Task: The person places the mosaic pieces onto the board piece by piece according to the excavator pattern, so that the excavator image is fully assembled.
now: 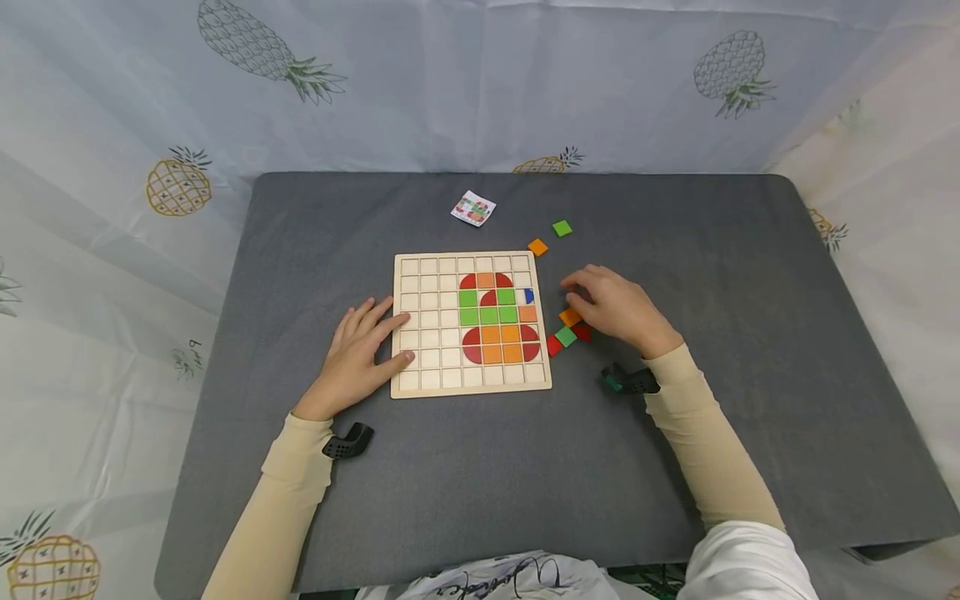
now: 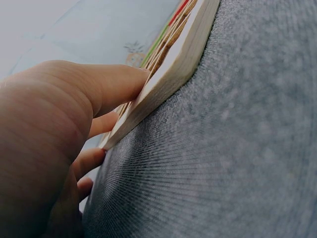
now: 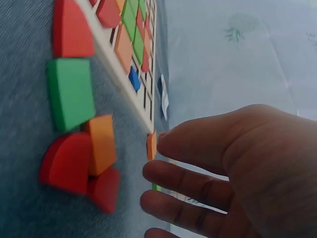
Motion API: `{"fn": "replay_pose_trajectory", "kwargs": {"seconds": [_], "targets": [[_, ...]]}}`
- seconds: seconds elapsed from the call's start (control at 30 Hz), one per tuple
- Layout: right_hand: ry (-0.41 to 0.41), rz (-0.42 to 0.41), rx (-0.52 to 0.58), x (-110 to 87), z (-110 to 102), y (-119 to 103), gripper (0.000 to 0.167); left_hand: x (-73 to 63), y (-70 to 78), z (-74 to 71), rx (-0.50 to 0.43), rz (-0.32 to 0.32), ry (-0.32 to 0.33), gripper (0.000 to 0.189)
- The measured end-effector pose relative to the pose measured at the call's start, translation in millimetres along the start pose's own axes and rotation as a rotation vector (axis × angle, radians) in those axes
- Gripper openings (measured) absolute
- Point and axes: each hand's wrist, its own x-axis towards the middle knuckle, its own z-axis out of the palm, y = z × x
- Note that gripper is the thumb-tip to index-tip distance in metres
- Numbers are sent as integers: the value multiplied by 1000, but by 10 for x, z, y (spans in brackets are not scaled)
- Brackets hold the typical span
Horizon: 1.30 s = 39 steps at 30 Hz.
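a curtained-off nook, pineapple-print drapes [image 1: 480, 92] around a grey table [image 1: 480, 475].

My left forearm [image 1: 273, 508] crosses the near edge of the table [image 1: 465, 483], slanting inward; left hand [image 1: 356, 358] back upward, fingers spread, thumb held out from them. My right forearm [image 1: 712, 450] slants inward too, over the right part. Right hand [image 1: 618, 310] points toward the left edge, fingers loosely bent, thumb clear of the fingertips.
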Motion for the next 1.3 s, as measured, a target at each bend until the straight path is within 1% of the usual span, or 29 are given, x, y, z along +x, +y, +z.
{"fn": "replay_pose_trajectory", "kwargs": {"seconds": [0.13, 0.3, 0.43, 0.73, 0.93, 1.13, 1.3], "targets": [[-48, 21, -15, -30, 8, 54, 31, 1, -6, 2, -2, -1, -6, 65], [-109, 6, 31, -66, 11, 99, 31, -2, -1, -7, -4, -4, -3, 65], [-131, -10, 63, -71, 19, 114, 31, -2, 10, -14, -5, -3, 2, 65], [-165, -3, 58, -64, 22, 114, 36, -6, 21, -15, -2, -6, -3, 65], [-170, -1, 73, -71, 18, 109, 38, -2, 22, -14, -4, -5, 0, 65], [-140, 14, 69, -29, 63, 124, 35, -2, 15, -6, -4, -7, -1, 66], [-125, 42, 64, 11, 83, 113, 31, -1, 13, -4, -6, -8, 0, 66]]}}
